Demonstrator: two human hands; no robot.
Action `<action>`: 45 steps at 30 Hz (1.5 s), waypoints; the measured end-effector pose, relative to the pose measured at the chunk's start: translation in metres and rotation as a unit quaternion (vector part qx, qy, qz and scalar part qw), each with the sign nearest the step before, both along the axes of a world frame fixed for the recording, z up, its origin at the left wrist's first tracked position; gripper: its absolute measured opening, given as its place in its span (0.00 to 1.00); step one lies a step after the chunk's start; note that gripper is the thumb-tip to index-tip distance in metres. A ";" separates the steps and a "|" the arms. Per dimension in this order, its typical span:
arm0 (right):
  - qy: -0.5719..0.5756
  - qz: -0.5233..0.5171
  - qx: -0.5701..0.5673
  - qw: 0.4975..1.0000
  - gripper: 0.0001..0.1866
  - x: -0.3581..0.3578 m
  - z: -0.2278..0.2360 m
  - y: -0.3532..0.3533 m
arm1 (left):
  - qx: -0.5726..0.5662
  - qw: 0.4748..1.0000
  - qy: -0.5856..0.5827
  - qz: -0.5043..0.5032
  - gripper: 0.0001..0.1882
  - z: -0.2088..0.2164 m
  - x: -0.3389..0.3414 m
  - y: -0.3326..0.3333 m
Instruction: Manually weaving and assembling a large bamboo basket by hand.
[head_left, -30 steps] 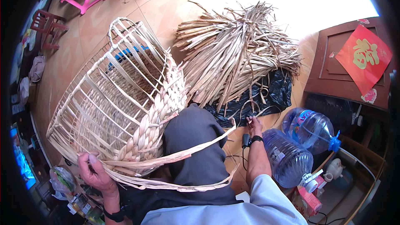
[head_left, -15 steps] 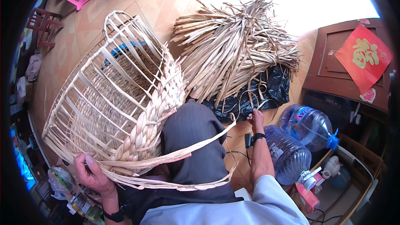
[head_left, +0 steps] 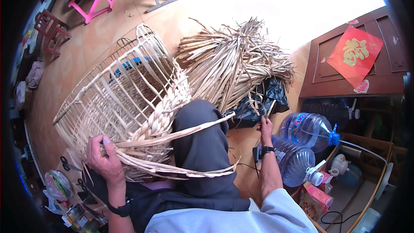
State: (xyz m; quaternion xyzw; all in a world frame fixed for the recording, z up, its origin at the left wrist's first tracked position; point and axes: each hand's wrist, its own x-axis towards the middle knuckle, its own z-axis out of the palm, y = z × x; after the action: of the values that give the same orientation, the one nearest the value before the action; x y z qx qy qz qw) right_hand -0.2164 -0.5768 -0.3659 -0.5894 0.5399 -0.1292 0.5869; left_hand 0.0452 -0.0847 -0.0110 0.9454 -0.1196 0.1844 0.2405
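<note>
A large, half-woven basket (head_left: pixel 142 92) of dried plant stalks leans on its side against my dark-clothed leg. Its body is braided, and bare wrapped ribs form an open frame. At its near left corner my left hand (head_left: pixel 103 159) is closed on the long pale plant strips (head_left: pixel 181 171), which trail right across my lap. Away to the right, my right hand (head_left: pixel 266 127) pinches a thin dried stalk (head_left: pixel 271 107) beside a black plastic bag (head_left: pixel 278 97). Beyond it lies a big bundle of dried stalks (head_left: pixel 241 60), partly on that bag.
Two large clear water bottles (head_left: pixel 293 159) lie beside my right forearm. A wooden cabinet door (head_left: pixel 319 67) with a red paper diamond stands at right. Scissors (head_left: pixel 64 162) lie at left. Across the tiled floor are a pink stool (head_left: pixel 103 0) and a small brown chair (head_left: pixel 51 30).
The view has shifted, showing more floor at the top. My left hand and the basket's near corner sit further right and higher in view. My right hand stays near the black bag.
</note>
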 end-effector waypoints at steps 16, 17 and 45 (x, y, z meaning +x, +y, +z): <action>-0.328 -0.034 0.250 0.910 0.10 0.071 0.217 0.098 | -0.036 0.996 0.024 -0.082 0.15 0.037 -0.010 0.024; -0.361 -0.037 0.264 0.894 0.09 0.080 0.239 0.115 | 0.016 0.996 -0.029 -0.084 0.17 0.046 -0.016 0.032; -0.244 0.380 0.250 0.856 0.13 0.079 0.386 0.314 | -0.424 0.702 0.508 -0.265 0.17 0.026 -0.127 0.041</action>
State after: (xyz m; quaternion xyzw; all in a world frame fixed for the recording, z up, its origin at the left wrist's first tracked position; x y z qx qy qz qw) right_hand -0.1371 -0.2630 0.0197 -0.5318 0.1275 0.1040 0.8308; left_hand -0.0819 -0.0441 0.0151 0.6234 -0.1345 -0.3638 0.6789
